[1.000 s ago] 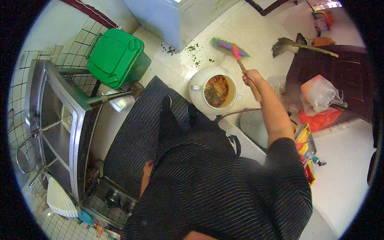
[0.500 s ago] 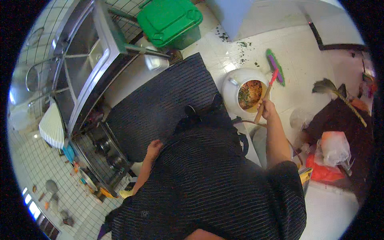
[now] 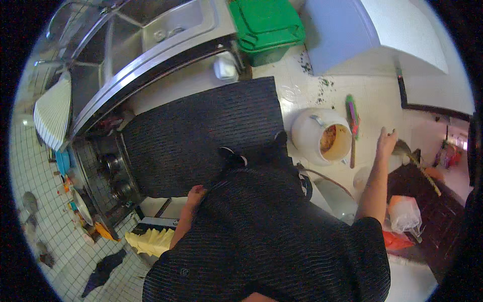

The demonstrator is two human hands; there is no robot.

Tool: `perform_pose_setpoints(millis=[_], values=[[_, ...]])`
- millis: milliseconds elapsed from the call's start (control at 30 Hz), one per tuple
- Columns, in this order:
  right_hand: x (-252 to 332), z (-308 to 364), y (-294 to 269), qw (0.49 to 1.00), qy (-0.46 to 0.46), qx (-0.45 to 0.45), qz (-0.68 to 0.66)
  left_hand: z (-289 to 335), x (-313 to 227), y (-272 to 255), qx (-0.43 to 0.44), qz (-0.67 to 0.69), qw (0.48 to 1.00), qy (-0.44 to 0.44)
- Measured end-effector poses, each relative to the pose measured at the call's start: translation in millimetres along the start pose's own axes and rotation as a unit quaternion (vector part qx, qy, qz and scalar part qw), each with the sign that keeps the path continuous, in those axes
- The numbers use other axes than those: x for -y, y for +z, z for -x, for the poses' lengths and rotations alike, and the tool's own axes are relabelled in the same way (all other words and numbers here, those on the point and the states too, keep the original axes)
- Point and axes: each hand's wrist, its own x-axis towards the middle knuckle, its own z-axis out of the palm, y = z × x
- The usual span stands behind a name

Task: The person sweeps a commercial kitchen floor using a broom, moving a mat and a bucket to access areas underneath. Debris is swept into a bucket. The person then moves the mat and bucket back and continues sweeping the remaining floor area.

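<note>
White floor tiles (image 3: 372, 108) spread out below me, with dark crumbs scattered near a big white box (image 3: 372, 30). I am looking straight down at my own dark striped top.

My right hand (image 3: 386, 141) is stretched out to the side, arm almost straight, high above the floor. Its fingers are loose and a bit spread, and it holds nothing. Just beside it, on the floor, lies a small brush with a red handle and green and purple bristles (image 3: 352, 126). The brush lies against the rim of a round white bucket (image 3: 307, 133). The bucket stands upright and has orange and brown scraps inside. My hand is near the brush but not touching it.

My left hand (image 3: 195, 192) hangs down by my side, with the arm bent a little. It is partly hidden by my top, so I cannot tell if it is open or closed. It is over the edge of a dark ribbed floor mat (image 3: 201, 131).

A green plastic bin with a lid (image 3: 266, 25) stands past the mat. A shiny metal sink (image 3: 151, 30) runs along the left, with a black stove (image 3: 108, 171) next to it. A broom with a long wooden handle (image 3: 417, 166) lies near my right hand, by a red bag (image 3: 397, 239).
</note>
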Motion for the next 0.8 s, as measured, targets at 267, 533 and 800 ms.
perform_pose_setpoints(millis=[267, 533, 800], values=[[216.0, 166.5, 41.8, 0.913, -0.069, 0.284, -0.285, -5.4, 70.2, -120.1, -0.063, 0.119, 0.991, -0.016], [275.6, 368.1, 157.7, 0.643, -0.451, 0.607, 0.123, 13.2, 211.0, -198.7, -0.204, 0.184, 0.951, -0.139], [456.8, 336.1, 310.6, 0.495, -0.661, 0.511, 0.237, 8.4, 276.0, -137.6, -0.120, 0.124, 0.965, -0.196]])
